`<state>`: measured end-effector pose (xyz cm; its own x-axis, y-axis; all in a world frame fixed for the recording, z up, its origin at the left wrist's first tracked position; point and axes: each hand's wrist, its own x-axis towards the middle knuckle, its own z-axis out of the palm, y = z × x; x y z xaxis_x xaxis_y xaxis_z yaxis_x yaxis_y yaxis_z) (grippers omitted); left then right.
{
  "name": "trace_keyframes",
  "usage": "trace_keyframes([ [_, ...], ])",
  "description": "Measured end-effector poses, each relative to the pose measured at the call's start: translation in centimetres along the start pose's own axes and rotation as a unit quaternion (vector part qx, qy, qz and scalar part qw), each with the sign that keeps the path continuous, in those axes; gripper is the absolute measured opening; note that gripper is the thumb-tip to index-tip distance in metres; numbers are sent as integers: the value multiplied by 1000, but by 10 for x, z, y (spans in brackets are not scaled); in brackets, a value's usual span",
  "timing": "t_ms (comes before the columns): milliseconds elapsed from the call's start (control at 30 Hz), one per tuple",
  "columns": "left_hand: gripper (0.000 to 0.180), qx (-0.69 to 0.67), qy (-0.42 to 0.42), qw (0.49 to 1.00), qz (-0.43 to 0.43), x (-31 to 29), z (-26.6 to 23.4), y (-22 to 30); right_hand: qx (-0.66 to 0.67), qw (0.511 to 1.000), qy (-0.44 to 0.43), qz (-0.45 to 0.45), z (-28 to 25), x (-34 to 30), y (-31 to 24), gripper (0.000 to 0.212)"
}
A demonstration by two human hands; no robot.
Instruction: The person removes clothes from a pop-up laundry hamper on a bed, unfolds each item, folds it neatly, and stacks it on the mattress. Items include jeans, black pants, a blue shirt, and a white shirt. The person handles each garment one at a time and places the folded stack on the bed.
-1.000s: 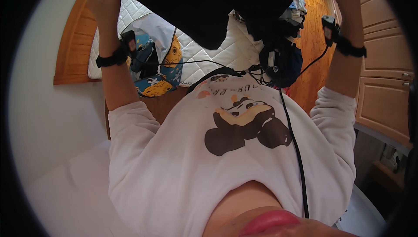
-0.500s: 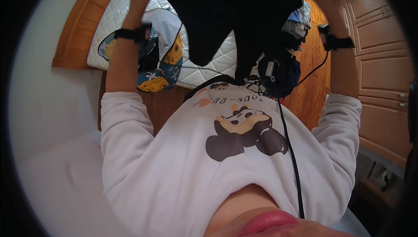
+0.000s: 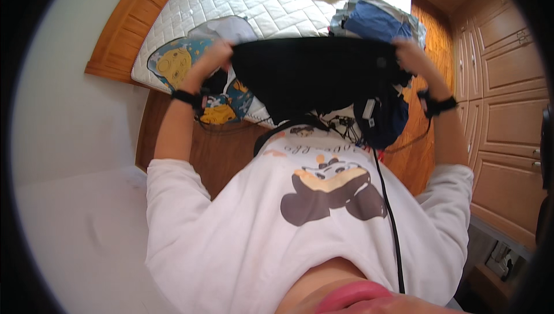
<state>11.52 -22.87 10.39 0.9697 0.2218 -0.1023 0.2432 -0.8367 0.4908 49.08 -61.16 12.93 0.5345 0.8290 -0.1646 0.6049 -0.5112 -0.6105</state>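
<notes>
A pair of black trousers (image 3: pixel 306 74) is stretched sideways in front of me, its upper edge nearly straight between my hands. My left hand (image 3: pixel 218 59) grips the left end of that edge, and my right hand (image 3: pixel 410 57) grips the right end. Fingers of both hands are curled round the cloth and slightly blurred. Below the edge the cloth hangs down toward my waist; its lower part is bunched and hard to make out. Each wrist wears a black strap with a small device.
Beyond lies a white quilted mattress (image 3: pixel 254 2) with a wooden headboard (image 3: pixel 130 25). Patterned teal and yellow fabric (image 3: pixel 173 63) sits at its near left corner. Blue and grey clothes (image 3: pixel 375 20) are piled at right. Wooden cabinets (image 3: pixel 513 112) line the right side. A black cable (image 3: pixel 389 204) runs down my front.
Both hands have come down and closer to me with the black trousers. The hanging legs now look bunched, and the mattress and clothes pile show behind the upper edge.
</notes>
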Motion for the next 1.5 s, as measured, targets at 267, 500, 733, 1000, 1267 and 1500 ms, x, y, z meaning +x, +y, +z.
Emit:
trace_keyframes([
  [267, 37, -184, 494, 827, 193, 30, -132, 65, -329, 776, 446, -302, -130, 38, -55, 27],
  [500, 27, 59, 225, 951, 205, -22, -71, 106, -244, 854, 306, -344, -65, -31, -73, 26],
  [733, 38, -274, 221, 936, -17, -42, -71, 63, 222, 957, 161, -96, -42, -78, -62, 34],
  [1000, 50, -259, 200, 940, 94, -66, -80, 50, 363, 920, 46, -138, -41, -119, -104, 34],
  [1267, 49, -85, 263, 941, 195, -52, -64, 62, 184, 982, 29, 15, -31, -125, -129, 48],
  [1500, 47, 34, 275, 929, 244, -34, -66, 66, 220, 965, 93, 111, -30, -130, -138, 56],
])
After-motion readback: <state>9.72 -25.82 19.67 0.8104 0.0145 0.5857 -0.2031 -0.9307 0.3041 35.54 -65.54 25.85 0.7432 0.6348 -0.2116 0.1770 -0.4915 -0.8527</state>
